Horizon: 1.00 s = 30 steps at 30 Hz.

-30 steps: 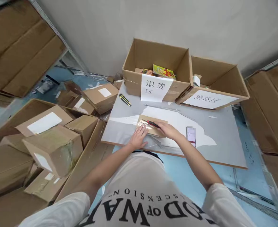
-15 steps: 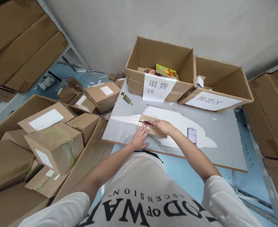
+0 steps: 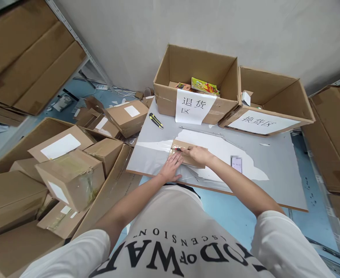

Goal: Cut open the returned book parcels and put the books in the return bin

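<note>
A small cardboard box (image 3: 195, 164) lies on the table, with shiny clear tape across its left end. My right hand (image 3: 198, 154) is closed around a utility knife (image 3: 178, 149) with a red part showing; its tip is at the taped end of the box. My left hand (image 3: 171, 168) lies flat with fingers spread, pressing the box's near left corner. Farther back on the table is a second utility knife (image 3: 156, 121), yellow and black, touched by neither hand.
Two large open cartons with paper signs, one holding bright packets (image 3: 205, 85) and the other a small white box (image 3: 246, 98), line the table's back. A phone (image 3: 236, 163) lies right of my hands. Many parcels (image 3: 71, 175) fill a big carton at left.
My right hand and the knife have shifted very slightly left along the taped end. My left hand stays on the box. The view has moved a little.
</note>
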Motion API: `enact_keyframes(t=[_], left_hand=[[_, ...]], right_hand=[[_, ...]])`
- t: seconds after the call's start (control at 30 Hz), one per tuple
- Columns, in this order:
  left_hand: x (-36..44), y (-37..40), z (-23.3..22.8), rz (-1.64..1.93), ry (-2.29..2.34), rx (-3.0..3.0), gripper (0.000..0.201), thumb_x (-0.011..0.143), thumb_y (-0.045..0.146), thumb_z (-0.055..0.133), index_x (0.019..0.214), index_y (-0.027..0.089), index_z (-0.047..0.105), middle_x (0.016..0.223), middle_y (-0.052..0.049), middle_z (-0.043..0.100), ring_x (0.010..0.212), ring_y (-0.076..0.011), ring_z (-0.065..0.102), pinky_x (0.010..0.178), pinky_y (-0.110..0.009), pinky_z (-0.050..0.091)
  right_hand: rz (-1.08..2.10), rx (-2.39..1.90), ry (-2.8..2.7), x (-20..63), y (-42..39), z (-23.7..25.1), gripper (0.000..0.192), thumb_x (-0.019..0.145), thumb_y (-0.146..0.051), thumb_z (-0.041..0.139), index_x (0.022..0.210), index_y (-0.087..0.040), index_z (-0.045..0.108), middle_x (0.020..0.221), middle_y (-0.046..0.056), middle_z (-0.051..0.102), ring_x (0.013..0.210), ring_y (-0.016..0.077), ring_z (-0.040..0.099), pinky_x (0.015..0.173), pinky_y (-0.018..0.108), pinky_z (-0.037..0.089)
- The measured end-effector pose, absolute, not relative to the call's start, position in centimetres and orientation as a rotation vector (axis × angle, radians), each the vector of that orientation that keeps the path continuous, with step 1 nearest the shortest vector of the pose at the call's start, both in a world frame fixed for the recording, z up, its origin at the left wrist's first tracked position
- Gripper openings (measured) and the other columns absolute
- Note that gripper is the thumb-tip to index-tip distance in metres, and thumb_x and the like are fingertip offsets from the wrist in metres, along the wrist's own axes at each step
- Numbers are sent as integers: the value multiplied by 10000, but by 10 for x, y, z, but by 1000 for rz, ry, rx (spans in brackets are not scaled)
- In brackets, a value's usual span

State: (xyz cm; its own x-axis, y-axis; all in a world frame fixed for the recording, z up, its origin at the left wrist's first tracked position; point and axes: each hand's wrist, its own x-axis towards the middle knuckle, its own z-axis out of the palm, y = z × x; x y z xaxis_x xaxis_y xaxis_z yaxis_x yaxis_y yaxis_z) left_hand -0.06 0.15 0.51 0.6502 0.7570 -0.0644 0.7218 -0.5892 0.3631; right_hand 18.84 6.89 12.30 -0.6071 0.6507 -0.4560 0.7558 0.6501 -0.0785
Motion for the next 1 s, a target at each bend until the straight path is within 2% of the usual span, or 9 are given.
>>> enact_keyframes(t=[0.2, 0.37, 0.57, 0.77, 1.0], left_hand=[[0, 1, 5, 99, 1192, 2500, 880, 684, 504, 650, 1415, 152, 309, 1535, -149, 172, 1419, -325, 80, 1128, -484, 122], [0, 1, 6, 104, 1199, 2510, 882, 697, 532, 626, 1417, 139, 299, 1541, -153, 146, 1422, -322, 61, 1130, -476, 111], [0, 2, 5, 116, 1194, 2507, 860, 694, 503, 634, 1408, 140, 319, 1533, -165, 170, 1415, -341, 96, 1118, -499, 141], [1, -1, 3, 134, 1213, 2515, 835, 705, 502, 623, 1405, 148, 337, 1530, -149, 192, 1416, -333, 104, 1125, -491, 142], [4, -3, 4, 104, 1239, 2514, 842, 715, 512, 615, 1413, 141, 323, 1530, -148, 194, 1418, -325, 92, 1125, -481, 144]], right_hand=[[-357, 1083, 2448, 198, 70, 118, 493, 923, -183, 351, 1411, -241, 328, 1055, 130, 633, 896, 230, 643, 682, 276, 427], [-384, 1094, 2421, 233, 66, 121, 540, 910, -189, 371, 1436, -267, 277, 1028, 120, 640, 820, 216, 652, 632, 267, 412], [-396, 1165, 2371, 280, 52, 130, 560, 851, -76, 401, 1369, -289, 417, 987, 101, 657, 752, 196, 644, 617, 269, 387], [-450, 1245, 2344, 325, 32, 131, 495, 898, -162, 395, 1375, -294, 415, 996, 92, 658, 748, 183, 632, 578, 258, 350], [-480, 1270, 2376, 356, 16, 122, 492, 918, -170, 372, 1388, -312, 393, 1025, 80, 653, 725, 165, 619, 565, 244, 341]])
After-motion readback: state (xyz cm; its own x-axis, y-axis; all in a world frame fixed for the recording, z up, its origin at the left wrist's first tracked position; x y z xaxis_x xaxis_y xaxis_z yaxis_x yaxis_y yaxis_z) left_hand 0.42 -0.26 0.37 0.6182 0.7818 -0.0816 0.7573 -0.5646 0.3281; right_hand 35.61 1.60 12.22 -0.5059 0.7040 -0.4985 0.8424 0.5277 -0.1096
